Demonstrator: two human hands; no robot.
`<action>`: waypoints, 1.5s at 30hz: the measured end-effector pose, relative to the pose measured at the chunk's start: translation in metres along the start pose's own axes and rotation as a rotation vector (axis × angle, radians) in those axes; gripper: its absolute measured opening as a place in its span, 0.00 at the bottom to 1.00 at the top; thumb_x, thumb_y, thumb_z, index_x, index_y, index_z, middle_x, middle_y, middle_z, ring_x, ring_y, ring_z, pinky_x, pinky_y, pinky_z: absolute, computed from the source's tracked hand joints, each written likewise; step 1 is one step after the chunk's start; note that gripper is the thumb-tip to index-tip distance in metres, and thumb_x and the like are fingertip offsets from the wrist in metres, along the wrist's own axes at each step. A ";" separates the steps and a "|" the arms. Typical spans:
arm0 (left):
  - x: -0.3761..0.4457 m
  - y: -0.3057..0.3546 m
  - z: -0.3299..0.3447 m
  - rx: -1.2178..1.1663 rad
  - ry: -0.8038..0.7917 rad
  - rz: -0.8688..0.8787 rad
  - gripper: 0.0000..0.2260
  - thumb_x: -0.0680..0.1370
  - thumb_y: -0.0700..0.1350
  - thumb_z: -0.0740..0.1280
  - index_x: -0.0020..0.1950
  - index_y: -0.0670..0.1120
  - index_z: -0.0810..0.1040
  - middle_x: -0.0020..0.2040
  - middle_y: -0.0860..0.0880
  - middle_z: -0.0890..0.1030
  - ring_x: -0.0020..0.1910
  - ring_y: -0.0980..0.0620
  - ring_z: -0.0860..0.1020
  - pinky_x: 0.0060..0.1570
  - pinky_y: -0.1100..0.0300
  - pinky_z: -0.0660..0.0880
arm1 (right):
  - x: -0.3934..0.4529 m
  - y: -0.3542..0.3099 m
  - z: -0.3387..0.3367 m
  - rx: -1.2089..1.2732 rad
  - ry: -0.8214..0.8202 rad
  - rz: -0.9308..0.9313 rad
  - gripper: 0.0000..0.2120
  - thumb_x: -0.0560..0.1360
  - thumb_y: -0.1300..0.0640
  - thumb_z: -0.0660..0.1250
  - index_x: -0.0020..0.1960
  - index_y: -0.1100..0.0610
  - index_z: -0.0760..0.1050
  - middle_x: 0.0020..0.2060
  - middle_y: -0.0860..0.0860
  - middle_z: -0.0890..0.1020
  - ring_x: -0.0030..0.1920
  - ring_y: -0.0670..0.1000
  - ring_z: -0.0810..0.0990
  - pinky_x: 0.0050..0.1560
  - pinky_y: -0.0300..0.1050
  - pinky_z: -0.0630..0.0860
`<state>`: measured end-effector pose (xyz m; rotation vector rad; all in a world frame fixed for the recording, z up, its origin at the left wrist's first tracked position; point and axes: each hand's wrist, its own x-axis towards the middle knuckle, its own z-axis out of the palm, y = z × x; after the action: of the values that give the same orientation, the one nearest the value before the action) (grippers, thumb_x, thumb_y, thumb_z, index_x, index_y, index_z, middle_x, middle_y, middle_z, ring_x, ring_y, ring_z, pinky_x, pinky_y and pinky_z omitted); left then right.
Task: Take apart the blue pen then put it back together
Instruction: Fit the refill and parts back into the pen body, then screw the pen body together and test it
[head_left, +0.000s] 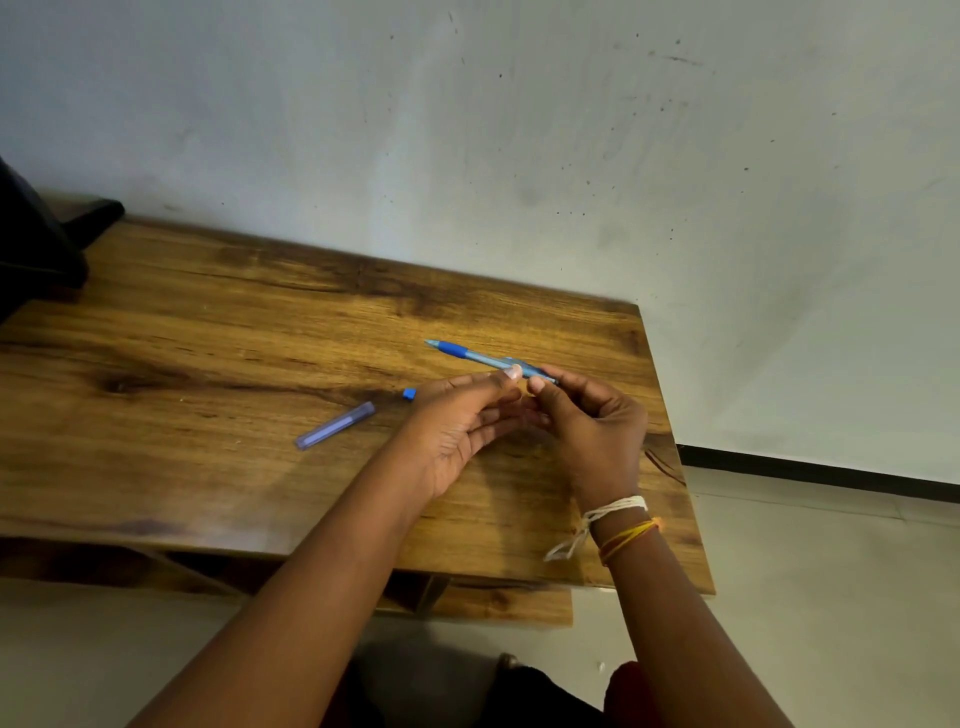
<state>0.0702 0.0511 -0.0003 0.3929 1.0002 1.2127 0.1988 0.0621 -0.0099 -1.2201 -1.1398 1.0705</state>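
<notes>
Head view, looking down over a wooden bench (208, 322) set against a pale, scuffed wall (519, 130).

Nearest: both bare forearms enter from 6 o'clock and converge toward the right half of the bench top. Right wrist carries a white thread band (613, 512) with loose ends hanging toward 7 o'clock, and just behind it a yellow-orange thread band (631, 535).

Left hand (457, 431): palm turned up and to the right, fingers loosely extended, thumb tip pressed against the rear section of the blue pen (488, 358). Right hand (597, 421): fingers curled, thumb and forefinger pinching the same rear end of the pen from the 3 o'clock side. Both hands therefore grasp the pen at its back end; fingertips of the two hands nearly touching.

Pen: translucent blue barrel with a darker blue grip sleeve near the tip, tip pointing to about 10 o'clock. Cannot tell whether the tip end rests on the bench or is held just above it.

On the bench at 9 o'clock of the left hand: a small blue cap-like piece (409, 394), just beside the fingers, apart from the pen. Further toward 8 o'clock: a slim translucent violet tube (335, 425), lying flat, long axis running 8 to 2 o'clock.

Far left, at the bench's 10 o'clock corner: a dark object (36, 244), partly out of frame, unidentified.
</notes>
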 end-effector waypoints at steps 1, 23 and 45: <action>0.000 0.002 -0.001 0.060 0.032 0.018 0.05 0.73 0.40 0.71 0.47 0.40 0.81 0.40 0.43 0.83 0.38 0.51 0.82 0.45 0.58 0.80 | 0.000 0.000 -0.001 -0.010 0.032 0.003 0.08 0.70 0.66 0.73 0.49 0.61 0.83 0.42 0.56 0.86 0.42 0.53 0.85 0.40 0.43 0.82; -0.008 0.003 -0.003 -0.244 0.035 -0.006 0.05 0.75 0.40 0.68 0.48 0.39 0.80 0.41 0.44 0.86 0.38 0.53 0.84 0.43 0.61 0.81 | -0.003 -0.012 0.011 0.571 -0.255 0.400 0.12 0.79 0.59 0.60 0.60 0.61 0.75 0.52 0.58 0.81 0.50 0.52 0.80 0.54 0.46 0.77; -0.022 -0.002 -0.019 0.044 -0.042 -0.333 0.32 0.80 0.61 0.48 0.53 0.36 0.80 0.51 0.37 0.84 0.48 0.41 0.83 0.45 0.53 0.78 | 0.012 -0.030 -0.021 1.096 -0.068 0.448 0.23 0.76 0.40 0.51 0.30 0.56 0.62 0.23 0.51 0.62 0.27 0.50 0.60 0.35 0.43 0.62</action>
<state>0.0561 0.0258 -0.0025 0.2718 1.0123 0.8803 0.2212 0.0690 0.0210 -0.5350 -0.1717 1.7438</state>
